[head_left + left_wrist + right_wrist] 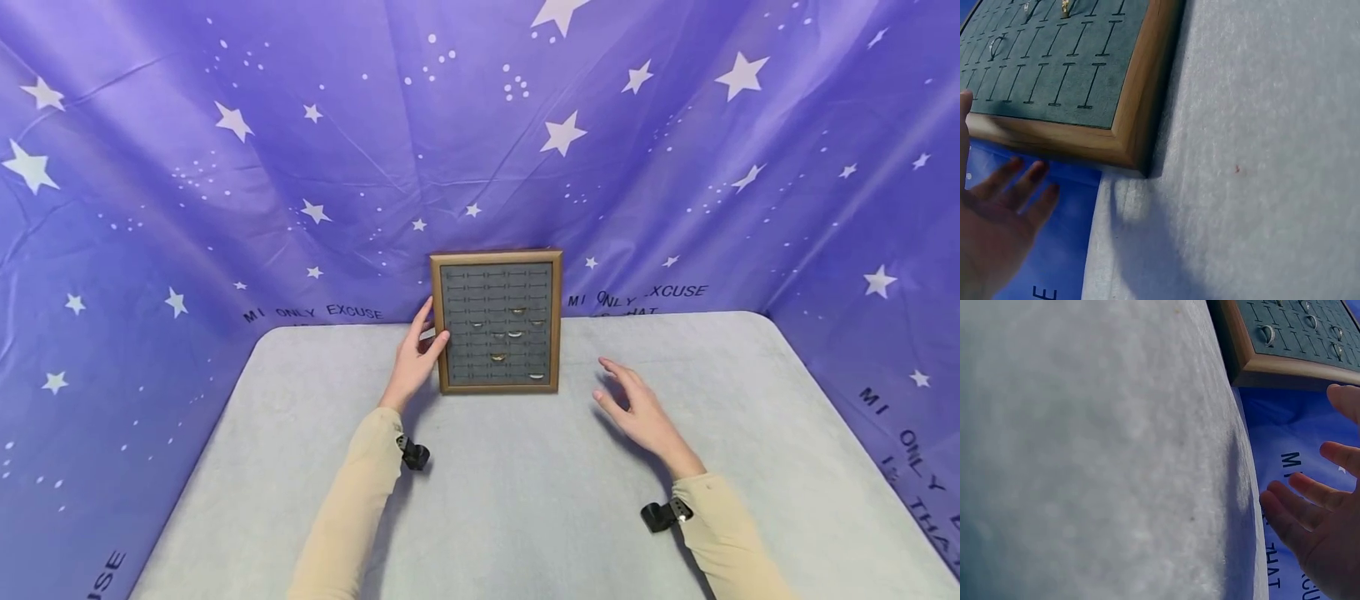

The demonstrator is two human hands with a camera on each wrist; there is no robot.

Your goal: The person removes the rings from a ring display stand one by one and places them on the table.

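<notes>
A ring display tray (556, 333) with a brown wooden frame and a dark grey slotted panel stands upright at the back of the table. Several gold and silver-coloured rings, one a gold ring (498, 357), sit in its slots. At the tray's left side is my left hand (415, 360), thumb by the front edge and the other fingers spread beside and behind it. In the left wrist view these fingers look fairly straight, and whether they touch the wood is unclear. My right hand (637, 410) hovers right of the tray, apart from it, fingers extended and holding nothing.
A pale grey cloth-like surface covers the table (510, 500). Purple curtains (360, 150) with white stars and printed words hang behind and on both sides. Each wrist wears a black camera, such as the left wrist camera (415, 454).
</notes>
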